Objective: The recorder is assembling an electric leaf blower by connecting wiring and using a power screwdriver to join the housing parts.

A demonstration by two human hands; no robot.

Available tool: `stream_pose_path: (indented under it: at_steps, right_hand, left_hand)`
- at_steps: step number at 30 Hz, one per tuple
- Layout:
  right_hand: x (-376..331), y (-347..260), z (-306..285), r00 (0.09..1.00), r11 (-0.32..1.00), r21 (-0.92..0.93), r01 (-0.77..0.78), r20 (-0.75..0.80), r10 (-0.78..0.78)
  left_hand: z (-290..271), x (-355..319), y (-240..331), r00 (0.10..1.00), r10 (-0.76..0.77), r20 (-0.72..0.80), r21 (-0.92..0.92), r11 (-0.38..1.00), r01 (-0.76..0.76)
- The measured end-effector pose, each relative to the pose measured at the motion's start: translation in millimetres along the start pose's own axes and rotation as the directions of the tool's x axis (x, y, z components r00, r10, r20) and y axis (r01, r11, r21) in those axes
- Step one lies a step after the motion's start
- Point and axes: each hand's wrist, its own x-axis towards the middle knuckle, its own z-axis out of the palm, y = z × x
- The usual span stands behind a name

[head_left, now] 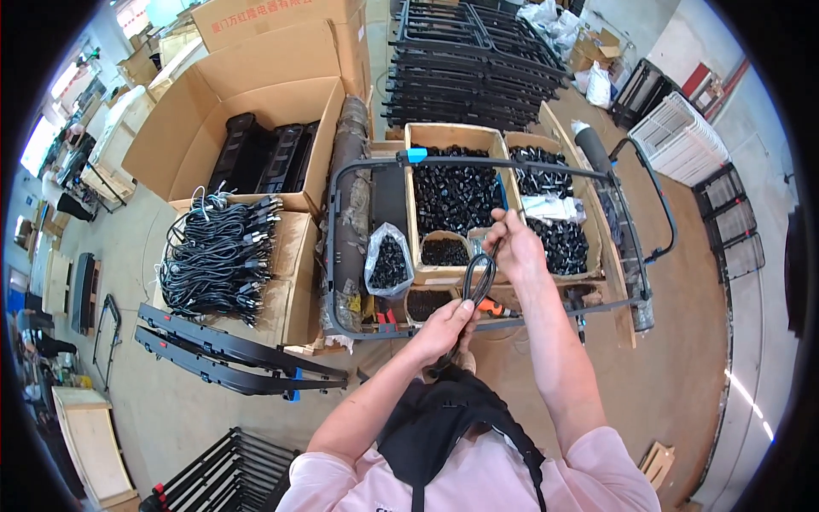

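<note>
A black frame (512, 161) spans the work area, its far bar crossing over a wooden bin of small black parts. Left of it stands an open carton (175, 132) with black panels inside. The wooden bin (411, 200) is next in size, then a pile of cables (217, 256) nearer the person than the carton, then a clear bag (388, 260) of black parts. The right hand (516, 247) has a pinching grip on the upper part of a looped cable (479, 280); the left hand (448, 328) has its grip closed around the lower part. The looped cable is between them, in front of the person. Beside it lies an orange tool (490, 306).
</note>
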Motion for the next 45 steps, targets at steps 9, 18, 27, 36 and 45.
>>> stream_pose_path:
  at_steps: [9,18,27,36,45]
  right_hand:
    - [34.1,-28.9,-11.4,0.978,0.999,0.033,0.014,-0.209,-0.006]
    - [41.1,-81.6,-51.0,0.982,0.996,-0.063,0.071,-0.170,-0.080]
    - [-95.8,-27.2,-64.1,0.927,0.679,-0.635,0.367,0.308,-0.214]
    - [-217.3,-2.2,-99.2,0.717,0.772,-0.624,0.120,0.592,0.367]
    - [-231.2,15.7,-124.3,0.635,0.546,-0.738,0.396,0.650,0.417]
  left_hand:
    - [14.6,-25.3,20.0,0.975,-0.092,0.201,-0.405,0.899,0.169]
    - [41.2,-83.1,-5.9,0.993,-0.051,0.105,0.001,0.999,0.052]
    - [66.8,-139.6,-114.4,0.991,0.121,-0.055,0.714,0.698,-0.046]
    - [118.8,-164.2,24.2,0.355,0.830,-0.431,0.883,0.469,-0.024]
    - [144.9,-134.1,-17.1,0.746,0.170,-0.644,-0.065,0.959,-0.274]
